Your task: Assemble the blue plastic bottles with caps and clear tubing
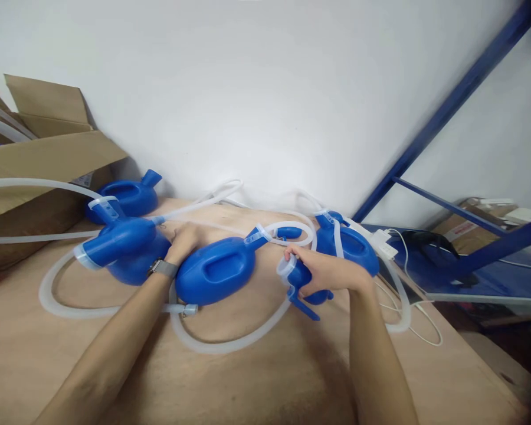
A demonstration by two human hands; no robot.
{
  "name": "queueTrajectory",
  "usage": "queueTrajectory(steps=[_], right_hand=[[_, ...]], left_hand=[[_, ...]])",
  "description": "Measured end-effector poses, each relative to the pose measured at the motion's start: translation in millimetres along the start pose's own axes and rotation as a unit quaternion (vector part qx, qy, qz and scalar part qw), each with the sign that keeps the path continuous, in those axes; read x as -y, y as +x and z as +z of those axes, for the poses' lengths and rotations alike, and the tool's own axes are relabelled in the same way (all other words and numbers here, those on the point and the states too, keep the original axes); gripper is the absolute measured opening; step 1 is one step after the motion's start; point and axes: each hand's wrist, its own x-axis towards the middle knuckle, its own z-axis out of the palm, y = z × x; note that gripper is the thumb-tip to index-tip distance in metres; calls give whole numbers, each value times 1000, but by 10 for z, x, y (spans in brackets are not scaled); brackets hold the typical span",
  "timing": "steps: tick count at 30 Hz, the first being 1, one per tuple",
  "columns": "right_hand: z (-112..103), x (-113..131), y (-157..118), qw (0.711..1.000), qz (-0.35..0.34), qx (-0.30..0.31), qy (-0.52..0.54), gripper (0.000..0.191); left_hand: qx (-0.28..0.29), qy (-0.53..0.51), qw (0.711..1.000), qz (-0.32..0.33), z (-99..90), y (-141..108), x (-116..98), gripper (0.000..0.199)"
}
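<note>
Several blue plastic bottles with translucent hoses lie on the wooden table. My right hand [314, 268] is closed round a blue spout piece [298, 274] with a clear collar; a blue lever hangs below it. My left hand [183, 242] reaches between a blue bottle [216, 268] in the middle and a blue bottle with a wide spout [130, 245] on the left. Its fingers are mostly hidden, so what they touch does not show. A translucent hose [230, 345] curves in front of the middle bottle up to the spout piece.
An open cardboard box [48, 153] stands at the left, beside another blue bottle [133, 198]. At the right are a bottle [354, 251], a white power strip [383, 242] with cables, and a blue metal frame [446, 106]. A white wall rises behind the table [269, 383].
</note>
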Motion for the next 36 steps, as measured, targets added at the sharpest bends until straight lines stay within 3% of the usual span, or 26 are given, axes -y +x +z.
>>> queueTrajectory(steps=[2, 4, 6, 8, 10, 11, 12, 15, 17, 19, 24, 31, 36], right_hand=[[-85, 76, -174, 994, -51, -77, 55, 73], [-133, 85, -236, 960, -107, -218, 140, 81], [-139, 39, -175, 890, -128, -379, 218, 82], [-111, -25, -31, 813, -106, -511, 258, 76], [-61, -63, 132, 758, -79, -590, 266, 70], [-33, -61, 204, 745, -70, -606, 269, 69], [-7, -44, 264, 740, -64, -609, 277, 69], [40, 81, 373, 752, -62, -573, 320, 67], [36, 179, 409, 765, -58, -540, 345, 65], [13, 245, 440, 772, -56, -523, 358, 63], [-30, 200, 506, 759, -62, -531, 371, 61], [3, 99, 434, 782, -105, -522, 325, 53], [-31, 52, 398, 831, -143, -450, 293, 64]], left_hand=[[-12, 15, 1000, -7, 16, -13, 5, 33], [-37, 27, 999, 2, -18, -14, -33, 27], [-69, 34, 997, 26, -100, -8, -121, 31], [-97, 35, 993, 64, -214, -21, -254, 40], [-114, 29, 985, 126, -331, -77, -417, 44], [-118, 21, 977, 174, -379, -123, -504, 44], [-120, 8, 965, 235, -418, -179, -589, 43], [-145, -62, 882, 443, -473, -358, -793, 44], [-163, -92, 845, 501, -475, -439, -858, 47], [-172, -94, 841, 505, -474, -468, -863, 51], [-203, -41, 862, 463, -492, -422, -780, 62], [-238, -21, 835, 495, -511, -473, -801, 45], [-283, -3, 819, 499, -523, -501, -812, 35]])
